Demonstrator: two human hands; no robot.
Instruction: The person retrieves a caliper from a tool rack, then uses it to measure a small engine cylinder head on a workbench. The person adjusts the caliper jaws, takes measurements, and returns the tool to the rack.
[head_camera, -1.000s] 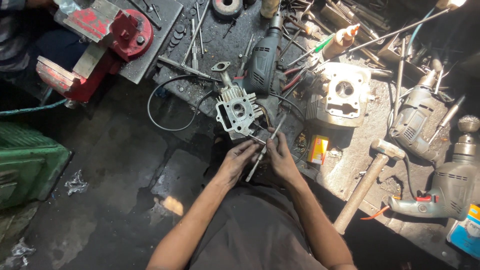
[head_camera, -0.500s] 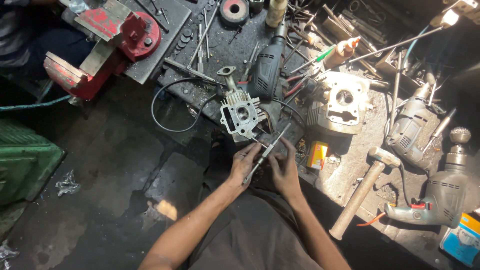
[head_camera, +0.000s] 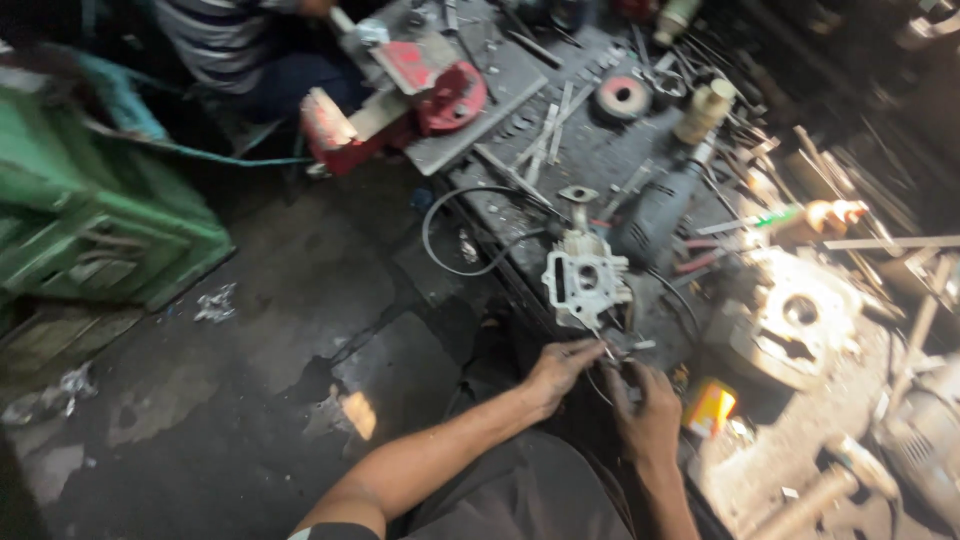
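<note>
Cylinder head (head_camera: 586, 283), pale finned metal, sits upright; both hands (head_camera: 605, 385) pinch a thin tool (head_camera: 606, 350) below it.

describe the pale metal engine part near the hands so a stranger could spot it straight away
On the cluttered dark workbench, look just beyond the left hand and right hand. The engine part lies there, left of the grey power drill. It is whitish, blocky, with a round hole in its middle.

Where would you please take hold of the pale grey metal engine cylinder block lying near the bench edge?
Probably grip the pale grey metal engine cylinder block across its outer side walls, coming from above. It seems to lie with its bore facing up, and the left hand and right hand crowd its near edge.
</note>
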